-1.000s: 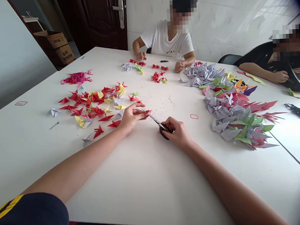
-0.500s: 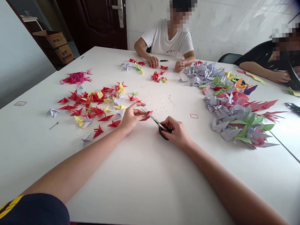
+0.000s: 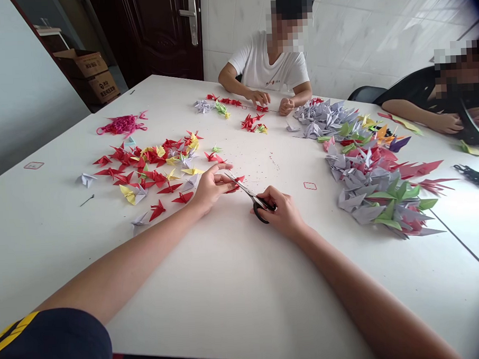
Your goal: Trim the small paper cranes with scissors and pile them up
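Between the fingers of my left hand [image 3: 210,189] is a small red paper crane [image 3: 239,180], partly hidden by the fingertips. My right hand [image 3: 281,210] is closed round the black handles of a pair of scissors [image 3: 260,205]. The scissors' blades reach up and left to the crane, a little apart at the tips; whether they touch the paper I cannot tell. Just left of my left hand lie loose folded cranes [image 3: 155,156], mostly red with some yellow, white and green. Tiny red paper bits [image 3: 272,159] are scattered beyond the scissors.
A large pile of grey, green and red cranes [image 3: 367,184] covers the table's right side. A pink string heap [image 3: 122,125] lies at the far left. Across the white table [image 3: 213,307] sits a person in white [image 3: 266,67]; another person in black [image 3: 418,97] sits at right.
The hand of the person across has lifted and shifted right toward a red crane; a dark pen-like object beside it no longer shows. My hands, scissors and crane are nearly unmoved.
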The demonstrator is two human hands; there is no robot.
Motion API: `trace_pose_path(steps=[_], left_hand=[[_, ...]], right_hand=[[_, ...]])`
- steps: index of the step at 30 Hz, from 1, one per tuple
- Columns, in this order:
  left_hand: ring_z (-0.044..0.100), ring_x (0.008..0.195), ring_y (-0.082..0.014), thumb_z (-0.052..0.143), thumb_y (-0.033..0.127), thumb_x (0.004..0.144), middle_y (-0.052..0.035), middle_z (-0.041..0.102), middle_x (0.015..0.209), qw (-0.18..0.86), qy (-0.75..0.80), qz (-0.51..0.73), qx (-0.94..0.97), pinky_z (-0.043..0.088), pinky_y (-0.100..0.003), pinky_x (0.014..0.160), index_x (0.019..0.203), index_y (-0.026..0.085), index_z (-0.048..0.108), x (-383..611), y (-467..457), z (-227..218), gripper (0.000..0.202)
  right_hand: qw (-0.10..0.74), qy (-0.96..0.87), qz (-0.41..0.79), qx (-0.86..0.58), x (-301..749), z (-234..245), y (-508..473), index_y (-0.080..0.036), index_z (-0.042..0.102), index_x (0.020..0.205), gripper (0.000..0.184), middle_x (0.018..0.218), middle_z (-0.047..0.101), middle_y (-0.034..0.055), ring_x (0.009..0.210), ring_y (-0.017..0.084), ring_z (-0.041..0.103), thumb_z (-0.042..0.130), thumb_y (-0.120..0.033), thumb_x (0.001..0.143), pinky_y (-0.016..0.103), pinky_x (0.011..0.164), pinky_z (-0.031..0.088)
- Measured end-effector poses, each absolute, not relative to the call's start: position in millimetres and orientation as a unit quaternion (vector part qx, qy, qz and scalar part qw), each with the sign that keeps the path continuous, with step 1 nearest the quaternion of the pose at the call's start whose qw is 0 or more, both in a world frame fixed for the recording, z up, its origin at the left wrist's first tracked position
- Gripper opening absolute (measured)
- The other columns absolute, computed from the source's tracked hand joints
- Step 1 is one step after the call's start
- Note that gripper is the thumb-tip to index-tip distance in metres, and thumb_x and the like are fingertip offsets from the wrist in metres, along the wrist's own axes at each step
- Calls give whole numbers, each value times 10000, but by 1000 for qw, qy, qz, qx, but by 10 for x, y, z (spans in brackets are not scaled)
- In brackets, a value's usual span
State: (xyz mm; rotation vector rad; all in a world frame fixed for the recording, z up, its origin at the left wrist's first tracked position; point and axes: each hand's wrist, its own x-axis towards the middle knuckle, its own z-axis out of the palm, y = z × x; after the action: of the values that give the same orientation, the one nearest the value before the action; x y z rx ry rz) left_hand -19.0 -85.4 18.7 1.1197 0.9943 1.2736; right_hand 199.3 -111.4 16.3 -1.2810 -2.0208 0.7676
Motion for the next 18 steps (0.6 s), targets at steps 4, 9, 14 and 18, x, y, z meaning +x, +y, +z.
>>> trace_pose_path(steps=[4,9,14,18], left_hand=[[707,764,-190,865,280,630,-54,721,782,555,425,527,483,581,-392,826,1201,137,556,-196,-857,174,665],[717,768,-203,861,266,639,-49,717,774,553,427,519,493,586,-377,800,1213,149,553,-199,-855,161,662],[712,745,-189,849,243,644,-35,711,751,555,430,519,487,591,-381,806,1198,147,557,-191,-860,173,633],[712,748,-188,844,229,645,-33,714,755,551,435,518,489,591,-394,817,1189,153,563,-189,-857,169,616]], right_hand=[[317,-764,292,-481,1972,160,-1125,-248,450,813,235,624,558,-54,563,125,371,650,-332,720,258,559,336],[312,-771,278,-480,1972,150,-1121,-250,449,814,256,611,519,-65,556,123,374,668,-347,722,257,555,330],[307,-777,261,-484,1983,152,-1108,-248,460,808,257,618,493,-67,560,122,362,675,-354,717,254,545,317],[298,-780,256,-487,1987,160,-1102,-245,469,816,249,637,510,-63,551,117,362,673,-344,714,252,541,316]])
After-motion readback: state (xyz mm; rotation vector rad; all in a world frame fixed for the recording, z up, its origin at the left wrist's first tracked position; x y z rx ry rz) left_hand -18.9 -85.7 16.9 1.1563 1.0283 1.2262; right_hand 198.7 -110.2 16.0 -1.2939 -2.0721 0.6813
